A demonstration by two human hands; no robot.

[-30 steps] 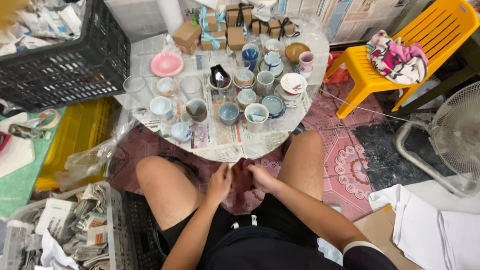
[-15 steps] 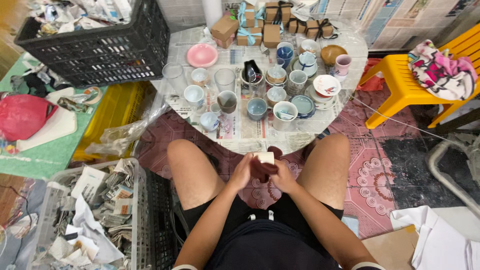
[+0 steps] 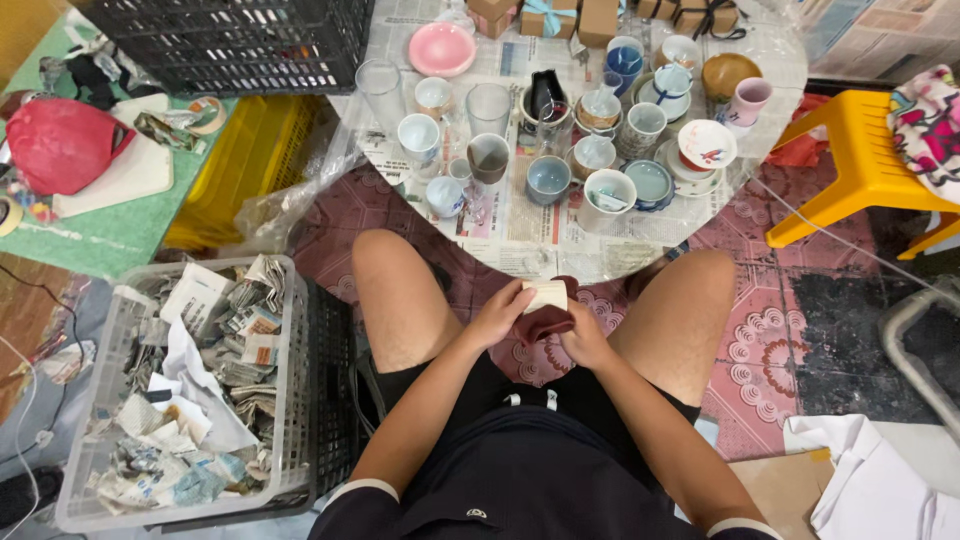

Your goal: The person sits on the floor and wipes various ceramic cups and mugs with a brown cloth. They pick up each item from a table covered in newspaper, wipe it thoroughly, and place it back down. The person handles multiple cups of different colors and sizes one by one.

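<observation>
The left hand (image 3: 497, 318) gripped a small cream cup (image 3: 546, 295) in its fingers; the right hand (image 3: 583, 340) pressed a dark red cloth (image 3: 543, 322) against it, fingers closed, below the bench (image 3: 530, 235).

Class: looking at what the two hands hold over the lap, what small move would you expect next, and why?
Probably turning the cream cup a little within the dark red cloth. The left hand grips the cup and the right hand presses the cloth under it, as if wiping.

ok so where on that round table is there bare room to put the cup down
Bare newspaper lies along the near edge of the table, between the blue-grey cup and the knees. Farther back, cups, glasses and bowls stand crowded.
</observation>
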